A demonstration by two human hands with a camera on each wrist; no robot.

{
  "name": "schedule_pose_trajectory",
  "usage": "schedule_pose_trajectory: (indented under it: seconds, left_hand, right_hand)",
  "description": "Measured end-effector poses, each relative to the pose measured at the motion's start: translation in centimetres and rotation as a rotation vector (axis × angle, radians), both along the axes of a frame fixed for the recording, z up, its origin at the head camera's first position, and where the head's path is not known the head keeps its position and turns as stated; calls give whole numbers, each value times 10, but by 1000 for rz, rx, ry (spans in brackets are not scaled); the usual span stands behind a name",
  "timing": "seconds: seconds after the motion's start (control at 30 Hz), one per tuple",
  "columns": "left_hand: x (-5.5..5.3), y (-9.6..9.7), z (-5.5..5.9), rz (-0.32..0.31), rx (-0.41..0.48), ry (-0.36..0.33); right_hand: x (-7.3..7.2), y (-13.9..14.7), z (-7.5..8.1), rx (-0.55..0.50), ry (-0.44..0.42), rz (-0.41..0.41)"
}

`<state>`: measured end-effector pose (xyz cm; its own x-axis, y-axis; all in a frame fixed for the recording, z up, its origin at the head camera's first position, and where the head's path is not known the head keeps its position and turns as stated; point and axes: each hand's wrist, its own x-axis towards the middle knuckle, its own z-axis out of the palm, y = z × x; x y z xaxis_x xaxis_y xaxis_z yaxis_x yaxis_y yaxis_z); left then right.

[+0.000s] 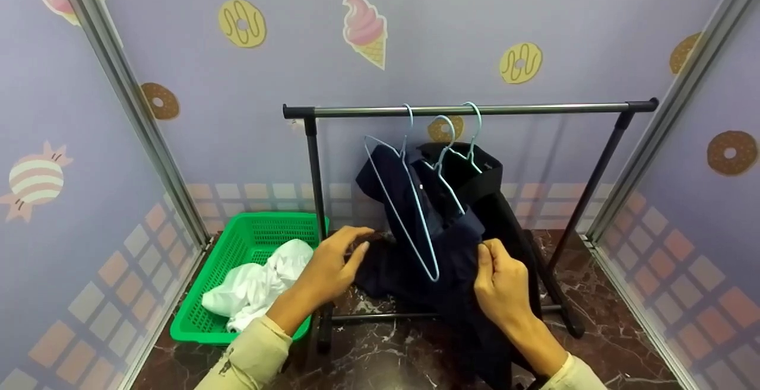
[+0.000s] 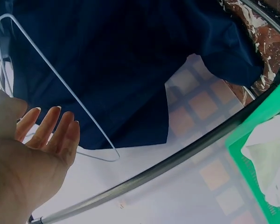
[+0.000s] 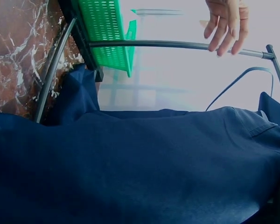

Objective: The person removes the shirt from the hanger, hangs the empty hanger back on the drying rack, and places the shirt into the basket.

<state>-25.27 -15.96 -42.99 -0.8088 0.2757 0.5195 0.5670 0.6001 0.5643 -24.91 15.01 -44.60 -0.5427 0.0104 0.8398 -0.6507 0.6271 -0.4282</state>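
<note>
Left hand [image 1: 329,264] extended forward, fingers [image 1: 351,234] relaxed (thumb [image 1: 356,258] apart), right hand [image 1: 504,283] closed in a pinch

A lilac back wall [image 1: 427,46] fills the upper frame, printed with doughnuts [image 1: 241,23] and an ice-cream cone [image 1: 364,28] above peach-and-white printed tiles [image 1: 228,193]. Grey metal posts [image 1: 147,135] line both rear corners. Dark reddish-brown, white-veined flooring [image 1: 617,330] spans the lower frame, catching soft reflections.
</note>
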Motion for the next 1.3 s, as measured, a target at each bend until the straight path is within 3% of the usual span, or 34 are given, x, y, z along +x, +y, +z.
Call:
schedule_pose_trajectory:
  seconds: [0.23,0.53,1.03,1.17,1.3]
  left_hand:
    - [3,-1,5,-2,15,-11]
    - [9,0,8,-6,0,4]
    - [14,-7,12,8,8,-10]
    - [13,-7,12,24,33,47]
    - [8,-4,17,63,83,182]
  right_hand:
    - [4,5,-5,33,26,29]
    - [8,4,-10,51,0,69]
    - [8,-7,-7,97,62,132]
    - [5,-5,-6,138,71,142]
    - [3,-2,-5,174,91,148]
